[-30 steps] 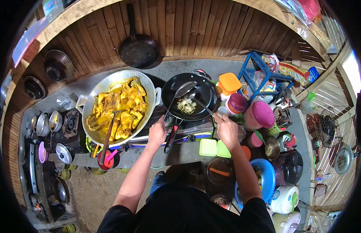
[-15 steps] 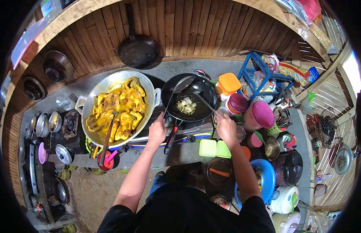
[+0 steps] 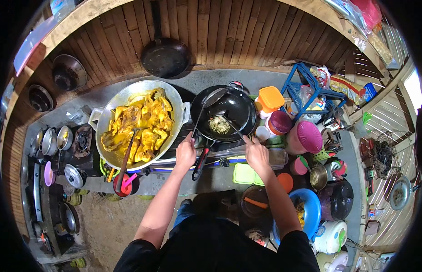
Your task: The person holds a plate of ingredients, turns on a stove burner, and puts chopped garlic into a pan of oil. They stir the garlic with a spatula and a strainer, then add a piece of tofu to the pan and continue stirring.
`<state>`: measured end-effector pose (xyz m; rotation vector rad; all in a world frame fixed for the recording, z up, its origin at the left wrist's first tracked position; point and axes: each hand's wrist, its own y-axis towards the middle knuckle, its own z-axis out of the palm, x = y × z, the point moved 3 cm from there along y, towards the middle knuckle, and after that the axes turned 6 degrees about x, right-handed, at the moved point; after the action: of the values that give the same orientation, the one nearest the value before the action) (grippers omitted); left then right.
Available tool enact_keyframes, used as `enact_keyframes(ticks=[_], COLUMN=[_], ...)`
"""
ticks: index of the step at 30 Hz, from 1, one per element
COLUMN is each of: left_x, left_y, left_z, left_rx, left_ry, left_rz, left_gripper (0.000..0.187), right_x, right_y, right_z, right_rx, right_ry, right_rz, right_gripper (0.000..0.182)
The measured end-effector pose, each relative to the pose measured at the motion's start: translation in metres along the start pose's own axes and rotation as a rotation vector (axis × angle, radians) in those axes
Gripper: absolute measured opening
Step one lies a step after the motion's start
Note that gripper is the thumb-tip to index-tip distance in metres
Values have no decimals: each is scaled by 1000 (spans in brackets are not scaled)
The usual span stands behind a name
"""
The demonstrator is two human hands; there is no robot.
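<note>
Left hand (image 3: 186,152) and right hand (image 3: 257,153) partly hide the utensil handles (image 3: 198,119)

Black wok (image 3: 240,111), yellow chicken (image 3: 149,109) — blue rack (image 3: 306,88), orange lid (image 3: 271,97)

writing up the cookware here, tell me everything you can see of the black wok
The black wok looks like dark, glossy metal, round with sloping sides. Its black-and-red handle points toward the person; a small grip sits at the far rim. It rests upright on the stove, right of the large silvery pan. A pale shredded clump lies inside, with a ladle over it.
</note>
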<state>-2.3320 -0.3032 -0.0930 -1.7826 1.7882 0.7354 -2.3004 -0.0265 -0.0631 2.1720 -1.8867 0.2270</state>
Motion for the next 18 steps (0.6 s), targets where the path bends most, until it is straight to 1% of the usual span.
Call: enact_keyframes(ticks=[3, 6, 7, 10, 11, 12, 15, 18], left_x=[4, 7, 7, 6, 5, 3, 3, 6], left_y=[2, 3, 4, 4, 3, 2, 0, -1], left_z=[3, 4, 5, 4, 3, 2, 1, 4], left_rx=[-10, -13, -19, -23, -28, -11, 8, 16], left_ry=[-15, -25, -30, -25, -24, -21, -25, -49], left_rz=[-9, -5, 3, -5, -7, -28, -52, -42], left_gripper=[37, 37, 37, 37, 37, 37, 37, 37], right_x=[-7, -16, -15, -12, -10, -8, -5, -4], right_y=[-13, -5, 1, 25, 31, 35, 43, 32], right_z=[-21, -21, -19, -7, -3, 1, 14, 12], right_rx=[-56, -57, -103, -126, -86, -89, 6, 11], right_ry=[-18, 12, -25, -70, -98, -96, -162, -173], right_rz=[-19, 24, 12, 9, 3, -2, 12, 9], right_gripper=[40, 38, 38, 40, 44, 44, 50, 49])
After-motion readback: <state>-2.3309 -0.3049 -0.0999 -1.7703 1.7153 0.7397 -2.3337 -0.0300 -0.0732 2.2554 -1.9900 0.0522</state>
